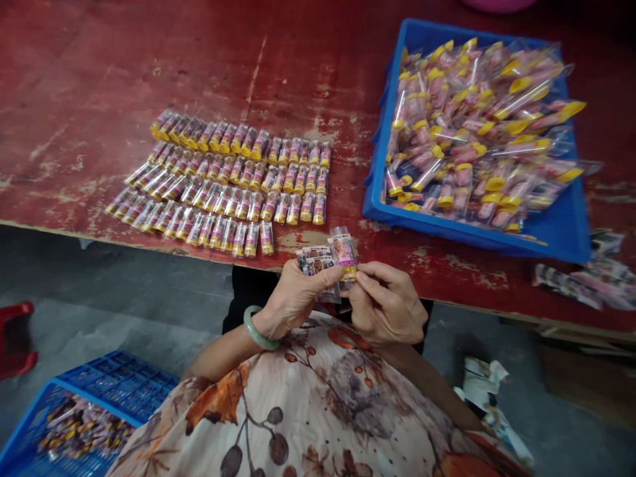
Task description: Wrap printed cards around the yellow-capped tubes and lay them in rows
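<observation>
Close to the table's front edge, my left hand (294, 290) is closed on a small stack of printed labels (318, 260), its thumb lying across them. A clear plastic tube (342, 249) with a printed wrap and yellow lower end rests against the stack, by that thumb. My right hand (390, 301) pinches at the tube's lower right corner with thumb and forefinger; its other fingers are curled in. Beyond my hands, rows of similar labelled tubes (218, 199) with yellow ends lie side by side on the red table (199, 59).
A blue tray (477, 238) heaped with yellow-capped tubes in clear bags stands at the right. Printed strips (571, 285) lie beside it. On the floor at lower left is a blue basket (114, 384) holding more tubes, with a red stool (17, 338) behind.
</observation>
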{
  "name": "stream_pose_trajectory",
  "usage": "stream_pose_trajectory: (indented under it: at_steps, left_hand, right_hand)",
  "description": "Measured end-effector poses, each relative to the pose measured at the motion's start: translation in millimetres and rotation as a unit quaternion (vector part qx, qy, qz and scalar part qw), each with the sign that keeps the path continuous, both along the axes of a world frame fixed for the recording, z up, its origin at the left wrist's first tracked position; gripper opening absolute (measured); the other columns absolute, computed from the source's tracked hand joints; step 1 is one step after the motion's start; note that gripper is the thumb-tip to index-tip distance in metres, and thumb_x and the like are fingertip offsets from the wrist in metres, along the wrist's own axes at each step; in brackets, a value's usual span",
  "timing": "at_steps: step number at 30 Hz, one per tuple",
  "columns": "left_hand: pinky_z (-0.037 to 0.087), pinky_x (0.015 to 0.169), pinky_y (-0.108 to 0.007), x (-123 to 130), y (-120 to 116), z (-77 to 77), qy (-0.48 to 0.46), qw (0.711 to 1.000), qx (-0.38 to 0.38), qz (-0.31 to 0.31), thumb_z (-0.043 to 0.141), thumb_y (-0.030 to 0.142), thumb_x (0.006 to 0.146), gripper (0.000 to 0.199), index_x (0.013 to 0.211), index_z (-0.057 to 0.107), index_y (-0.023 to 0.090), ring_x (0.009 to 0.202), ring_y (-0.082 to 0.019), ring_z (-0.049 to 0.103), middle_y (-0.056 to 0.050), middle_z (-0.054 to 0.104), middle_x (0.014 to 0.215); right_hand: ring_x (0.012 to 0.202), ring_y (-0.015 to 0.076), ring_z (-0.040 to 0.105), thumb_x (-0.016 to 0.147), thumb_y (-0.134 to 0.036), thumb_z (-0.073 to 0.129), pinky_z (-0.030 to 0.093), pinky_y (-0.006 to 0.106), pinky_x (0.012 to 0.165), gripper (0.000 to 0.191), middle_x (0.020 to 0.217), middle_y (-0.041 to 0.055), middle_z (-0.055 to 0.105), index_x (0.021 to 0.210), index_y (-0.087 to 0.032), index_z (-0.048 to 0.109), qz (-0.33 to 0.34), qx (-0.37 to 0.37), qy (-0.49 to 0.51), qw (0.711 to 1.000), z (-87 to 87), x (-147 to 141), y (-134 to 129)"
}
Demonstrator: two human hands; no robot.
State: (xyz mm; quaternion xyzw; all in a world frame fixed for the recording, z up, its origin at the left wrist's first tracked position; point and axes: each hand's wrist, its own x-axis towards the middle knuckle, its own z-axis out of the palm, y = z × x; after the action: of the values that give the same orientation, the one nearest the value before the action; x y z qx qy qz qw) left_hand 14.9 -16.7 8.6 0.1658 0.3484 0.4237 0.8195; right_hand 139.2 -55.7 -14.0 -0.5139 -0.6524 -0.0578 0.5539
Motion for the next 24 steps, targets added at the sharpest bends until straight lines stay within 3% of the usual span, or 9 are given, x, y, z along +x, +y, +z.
stream_pose_trajectory:
  at_steps: [9,18,24]
  left_hand:
    - [0.050,0.068,-0.024,0,1,5.9,0.013,1.000,0.006,0.001,0.085,0.026,0.062,0.026,0.080,0.072,0.014,0.066,-0.009,0.059,0.000,0.068,0.077]
    - [0.050,0.069,-0.026,0,1,0.8,0.008,1.000,-0.001,-0.002,0.085,0.029,0.062,0.028,0.083,0.071,0.015,0.067,-0.010,0.060,0.000,0.069,0.078]
    - [0.051,0.071,-0.026,1,-1,-2.1,0.004,1.000,0.001,-0.003,0.084,0.028,0.064,0.028,0.086,0.071,0.016,0.069,-0.011,0.061,0.000,0.069,0.079]
  right_hand:
    - [0.071,0.0145,0.068,0.069,0.003,0.069,0.054,0.022,0.056,0.029,0.090,0.0053,0.069,0.091,-0.016,0.065,-0.035,0.038,-0.068,0.996,6.6,-3,7]
    - [0.070,0.0146,0.070,0.071,0.000,0.070,0.054,0.022,0.054,0.032,0.096,0.0048,0.070,0.095,-0.020,0.066,-0.041,0.049,-0.067,0.996,-4.2,-1,5]
    - [0.065,0.0125,0.068,0.073,0.000,0.066,0.053,0.021,0.051,0.027,0.093,0.0028,0.070,0.090,-0.021,0.065,-0.051,0.045,-0.057,0.996,-1.6,-5,7]
